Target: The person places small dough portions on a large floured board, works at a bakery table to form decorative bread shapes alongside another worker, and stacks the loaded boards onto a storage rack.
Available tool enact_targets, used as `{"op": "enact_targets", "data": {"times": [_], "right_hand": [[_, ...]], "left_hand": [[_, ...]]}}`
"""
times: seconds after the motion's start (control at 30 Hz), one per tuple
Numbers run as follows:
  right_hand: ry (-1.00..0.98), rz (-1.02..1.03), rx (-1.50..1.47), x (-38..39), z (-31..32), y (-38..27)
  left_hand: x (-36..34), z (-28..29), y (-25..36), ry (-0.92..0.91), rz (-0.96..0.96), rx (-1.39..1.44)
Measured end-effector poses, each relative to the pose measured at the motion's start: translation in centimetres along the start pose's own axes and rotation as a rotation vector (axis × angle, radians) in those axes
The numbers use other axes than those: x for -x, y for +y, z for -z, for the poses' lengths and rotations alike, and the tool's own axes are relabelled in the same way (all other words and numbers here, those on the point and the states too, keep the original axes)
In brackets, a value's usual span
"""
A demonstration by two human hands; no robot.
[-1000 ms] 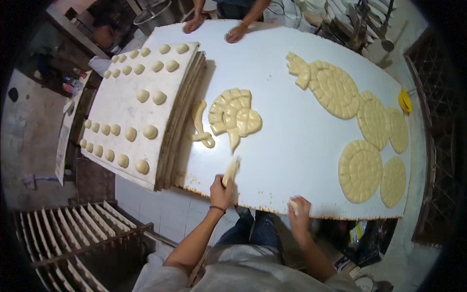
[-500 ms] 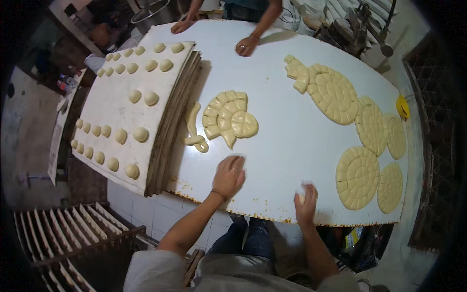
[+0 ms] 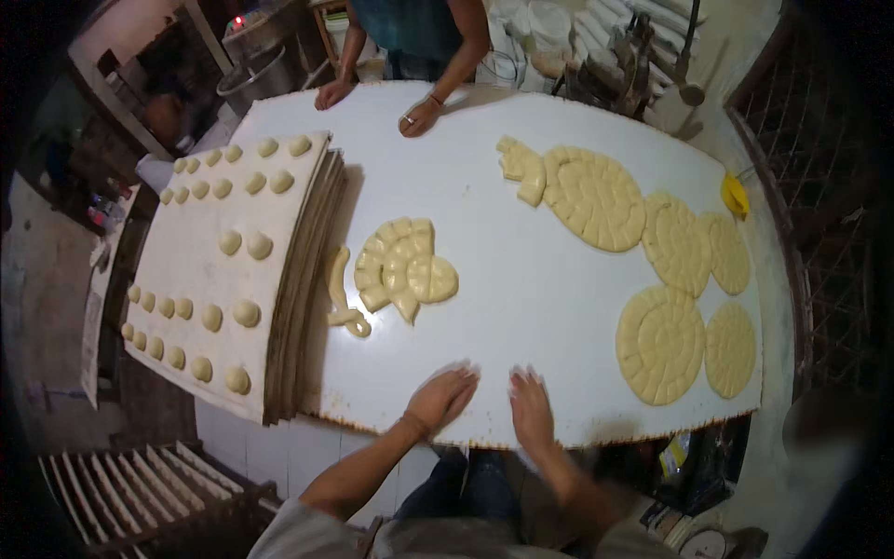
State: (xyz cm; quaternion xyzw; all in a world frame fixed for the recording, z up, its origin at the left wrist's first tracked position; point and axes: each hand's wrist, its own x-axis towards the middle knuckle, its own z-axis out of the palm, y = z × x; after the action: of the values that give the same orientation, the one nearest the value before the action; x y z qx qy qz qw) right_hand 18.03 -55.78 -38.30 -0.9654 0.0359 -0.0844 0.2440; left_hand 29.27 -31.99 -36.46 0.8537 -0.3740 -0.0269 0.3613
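Near the front edge of the white table [image 3: 521, 242], my left hand [image 3: 444, 396] is low over the surface with its fingers stretched out. To its right, my right hand [image 3: 533, 407] lies close to the tabletop, palm down and fingers extended. A gap separates the two hands, and no held thing shows in either; what may lie under the palms is hidden. Beyond my left hand sits a scored, coiled dough piece [image 3: 399, 270] with a round lobe on its right. Between it and the boards lies a thin dough strip [image 3: 338, 279], looped at its near end.
Stacked boards [image 3: 300, 279] at left carry rows of dough balls [image 3: 259, 245]. Several flat, scored dough rounds [image 3: 660, 345] lie at right, near a yellow object [image 3: 735, 196]. Across the table a co-worker's hands [image 3: 421, 118] rest on its far edge. A slatted rack [image 3: 140, 494] stands lower left.
My right hand has moved left toward my left hand, and its fingers have straightened. The small pale piece seen at it is out of sight. My view has shifted, so the table appears lower.
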Motion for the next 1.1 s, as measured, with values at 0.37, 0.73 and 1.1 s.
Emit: {"op": "enact_targets", "data": {"times": [0.37, 0.73, 1.1], "right_hand": [[0.008, 0.008, -0.073, 3.2, 0.5, 0.9], [0.091, 0.130, -0.087, 4.0, -0.6, 2.9], [-0.038, 0.019, -0.121, 3.3, 1.7, 2.7]], "left_hand": [[2.2, 0.5, -0.9, -0.170, -0.115, 0.017], [6.1, -1.8, -3.4, -0.052, -0.019, 0.232], [4.3, 0.8, -1.7, 0.058, -0.049, 0.050]]}}
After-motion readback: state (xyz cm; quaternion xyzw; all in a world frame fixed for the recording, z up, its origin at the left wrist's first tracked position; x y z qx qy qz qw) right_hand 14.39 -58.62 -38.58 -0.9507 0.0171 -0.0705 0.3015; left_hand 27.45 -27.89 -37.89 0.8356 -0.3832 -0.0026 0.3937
